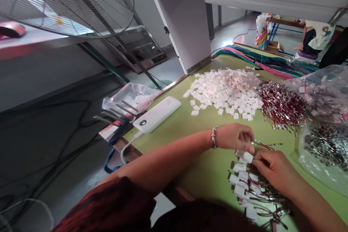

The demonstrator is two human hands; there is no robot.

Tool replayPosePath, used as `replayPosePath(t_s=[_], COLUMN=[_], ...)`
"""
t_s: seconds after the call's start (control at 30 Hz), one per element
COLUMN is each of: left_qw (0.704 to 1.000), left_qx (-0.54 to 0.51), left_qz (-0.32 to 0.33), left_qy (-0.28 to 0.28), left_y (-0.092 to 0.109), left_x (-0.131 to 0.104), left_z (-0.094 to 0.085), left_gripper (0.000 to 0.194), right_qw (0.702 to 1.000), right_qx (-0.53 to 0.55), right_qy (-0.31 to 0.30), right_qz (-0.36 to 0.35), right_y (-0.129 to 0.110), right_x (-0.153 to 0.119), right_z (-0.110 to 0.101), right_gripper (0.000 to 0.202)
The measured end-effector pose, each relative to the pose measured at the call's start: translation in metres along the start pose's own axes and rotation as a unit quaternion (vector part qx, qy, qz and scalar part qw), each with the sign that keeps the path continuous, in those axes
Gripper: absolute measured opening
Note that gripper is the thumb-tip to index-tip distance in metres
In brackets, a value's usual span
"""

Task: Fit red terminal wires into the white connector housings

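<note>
My left hand (236, 137), with a bracelet at the wrist, has its fingers curled together. Short red and dark wires (268, 145) with metal terminals run out to the right from between its thumb and forefinger. Close beside it, my right hand (276, 168) is pinched at a small white plastic connector housing (248, 157); its fingertips partly hide the grip. Below both hands lies a group of white connectors with wires fitted (239, 190), their dark and red leads pointing right.
A heap of loose white housings (225, 87) lies ahead, beside a pile of red terminal wires (282, 103). Clear plastic bags (323, 168) of parts stand at right. A white power bank (160, 113) with a cable lies left. Long wire bundles (252, 58) cross the back; a fan (67, 3) stands upper left.
</note>
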State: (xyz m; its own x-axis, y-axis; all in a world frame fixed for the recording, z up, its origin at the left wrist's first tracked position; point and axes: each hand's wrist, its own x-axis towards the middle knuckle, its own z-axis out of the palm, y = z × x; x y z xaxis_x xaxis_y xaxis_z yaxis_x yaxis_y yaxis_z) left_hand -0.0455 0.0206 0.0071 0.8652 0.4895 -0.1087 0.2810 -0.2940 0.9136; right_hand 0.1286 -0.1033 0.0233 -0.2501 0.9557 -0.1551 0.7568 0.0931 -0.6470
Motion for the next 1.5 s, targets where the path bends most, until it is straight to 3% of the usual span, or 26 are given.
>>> replayPosePath(t_s=[0.07,0.1,0.17,0.23,0.3,0.4,0.53,0.67,0.8,0.97,1.07,1.17,1.37,1.5], left_qw=[0.957,0.928,0.889,0.866,0.854,0.85,0.87,0.89,0.914,0.961,0.972,0.967,0.96,0.975], left_qx=[0.222,0.305,0.411,0.466,0.488,0.489,0.447,0.399,0.333,0.094,-0.083,-0.179,-0.232,-0.129], left_qz=[0.044,0.065,0.099,0.118,0.13,0.132,0.123,0.126,0.131,0.128,0.123,0.102,0.084,0.124], left_qy=[0.182,0.202,0.175,0.141,0.127,0.146,0.17,0.182,0.193,0.228,0.181,0.151,0.134,0.133], left_y=[-0.007,-0.013,-0.027,-0.039,-0.045,-0.044,-0.038,-0.037,-0.036,-0.024,-0.016,-0.012,-0.011,-0.005], left_x=[0.001,0.003,0.007,0.012,0.015,0.016,0.014,0.017,0.019,0.011,0.006,0.007,0.008,0.005], left_z=[-0.016,-0.024,-0.036,-0.042,-0.043,-0.038,-0.03,-0.02,-0.014,-0.004,0.005,0.011,0.013,0.014], left_gripper=[0.024,0.022,0.028,0.033,0.031,0.023,0.02,0.021,0.02,0.038,0.046,0.044,0.036,0.025], right_qw=[0.997,0.995,0.995,1.0,0.991,0.966,0.952,0.959,0.949,0.937,0.943,0.946,0.951,0.948], right_qx=[0.014,0.02,0.022,-0.013,-0.096,-0.222,-0.272,-0.227,-0.195,-0.212,-0.191,-0.179,-0.182,-0.213], right_qy=[-0.073,-0.097,-0.088,-0.003,0.09,0.13,0.137,0.165,0.235,0.27,0.267,0.262,0.246,0.236], right_qz=[-0.012,-0.022,-0.033,-0.017,0.01,0.009,-0.025,-0.045,-0.077,-0.056,-0.061,-0.068,-0.042,-0.027], right_y=[-0.005,-0.006,-0.002,0.01,0.025,0.041,0.046,0.046,0.047,0.04,0.035,0.032,0.03,0.024], right_x=[-0.002,-0.003,-0.002,0.001,0.007,0.015,0.02,0.02,0.017,0.012,0.01,0.01,0.01,0.009], right_z=[-0.004,-0.006,-0.012,-0.017,-0.019,-0.012,-0.002,-0.003,-0.007,-0.007,-0.007,-0.007,-0.008,-0.004], right_gripper=[0.017,0.014,0.012,0.016,0.017,0.016,0.019,0.021,0.022,0.022,0.022,0.022,0.022,0.021])
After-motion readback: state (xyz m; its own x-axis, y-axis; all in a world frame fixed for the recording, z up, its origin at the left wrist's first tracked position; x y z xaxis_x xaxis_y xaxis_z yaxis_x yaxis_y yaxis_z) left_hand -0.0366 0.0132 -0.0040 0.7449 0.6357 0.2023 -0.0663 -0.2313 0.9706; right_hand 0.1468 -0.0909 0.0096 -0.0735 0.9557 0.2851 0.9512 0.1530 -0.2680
